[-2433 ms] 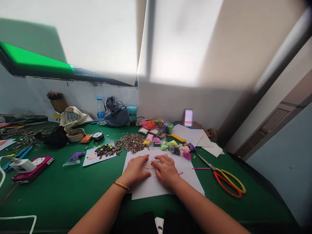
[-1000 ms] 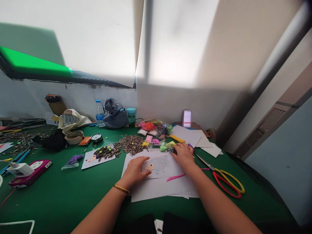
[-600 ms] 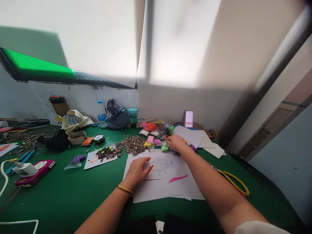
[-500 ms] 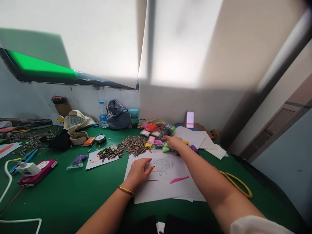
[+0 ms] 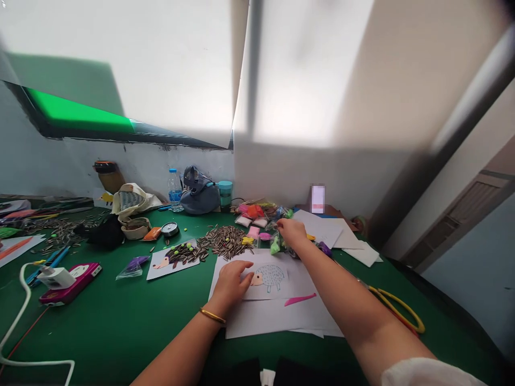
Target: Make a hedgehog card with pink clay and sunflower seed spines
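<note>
My left hand (image 5: 231,285) lies on a sheet with a pencil-drawn hedgehog (image 5: 270,277), its fingers pressing near the drawing's face. My right hand (image 5: 292,231) reaches over the far edge of the white paper stack (image 5: 261,321) into small clear bags of coloured clay (image 5: 257,225). Its fingertips touch the bags beside a bag of green clay (image 5: 275,245), and whether they pinch one is hidden. A pink plastic clay tool (image 5: 300,300) lies on the paper to the right of the drawing.
A heap of striped sunflower seeds (image 5: 226,241) lies beyond the paper, next to a seed-covered hedgehog picture (image 5: 173,261). Yellow-and-red scissors (image 5: 396,313) rest on the green table mat (image 5: 80,332) at right. A pink phone case (image 5: 70,284) and charger (image 5: 58,277) sit left.
My right hand has left the drawing and moved forward into the clay bags. My left hand stays on the sheet, and the view has drifted slightly.
</note>
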Motion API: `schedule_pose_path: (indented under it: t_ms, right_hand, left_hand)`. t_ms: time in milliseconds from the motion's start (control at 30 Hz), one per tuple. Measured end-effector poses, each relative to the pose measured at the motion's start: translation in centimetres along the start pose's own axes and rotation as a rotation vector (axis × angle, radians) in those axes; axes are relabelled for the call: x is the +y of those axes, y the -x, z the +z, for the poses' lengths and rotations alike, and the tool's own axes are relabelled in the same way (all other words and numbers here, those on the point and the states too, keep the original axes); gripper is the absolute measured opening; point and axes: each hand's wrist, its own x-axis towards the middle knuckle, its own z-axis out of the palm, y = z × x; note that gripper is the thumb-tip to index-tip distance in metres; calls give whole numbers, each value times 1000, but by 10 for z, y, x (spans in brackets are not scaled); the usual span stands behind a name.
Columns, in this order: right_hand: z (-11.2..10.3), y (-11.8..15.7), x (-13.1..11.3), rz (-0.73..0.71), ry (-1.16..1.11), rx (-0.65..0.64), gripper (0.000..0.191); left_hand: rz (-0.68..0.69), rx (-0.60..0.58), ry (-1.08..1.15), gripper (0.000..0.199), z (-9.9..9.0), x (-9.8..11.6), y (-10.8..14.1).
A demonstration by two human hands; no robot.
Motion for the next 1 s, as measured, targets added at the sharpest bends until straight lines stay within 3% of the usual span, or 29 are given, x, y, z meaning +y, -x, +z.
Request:
schedule_pose_path:
  t_ms: [133,267,400,500,633,700,767,800,900,1000]
  right_hand:
    - [-9,52,-10,-117,-106,98,26]
    - [0,114,-20,-355,-443,241,22]
    - [14,147,-24,-317,-541,343,18]
    - [23,151,-21,-301,-557,355,25]
    - [32,145,-10,-350,-697,194,42]
    - [33,138,-4,-264,-709,223,38]
    - [31,129,3,-144,-676,255,38]
    - [29,124,6,-107,-661,224,41]
    - [25,110,9,-92,-577,13,51]
    - [28,99,4,-128,-459,-154,46]
  left_hand:
    - [-3,71,102,27,-4,13,0]
    - [-45,55,544,39,-2,40,-3]
    - [-81,36,717,33,3,61,-8]
    - [-115,36,716,22,3,67,-11]
    - [-96,1,688,17,1,63,-16]
    - [-75,8,601,18,-2,55,-18]
    - [-48,26,357,20,-6,44,-20]
    - [-40,9,182,21,-7,38,-20]
    - [-36,-37,64,25,-11,23,-16]
    - [-4,-121,10,55,-9,15,-8]
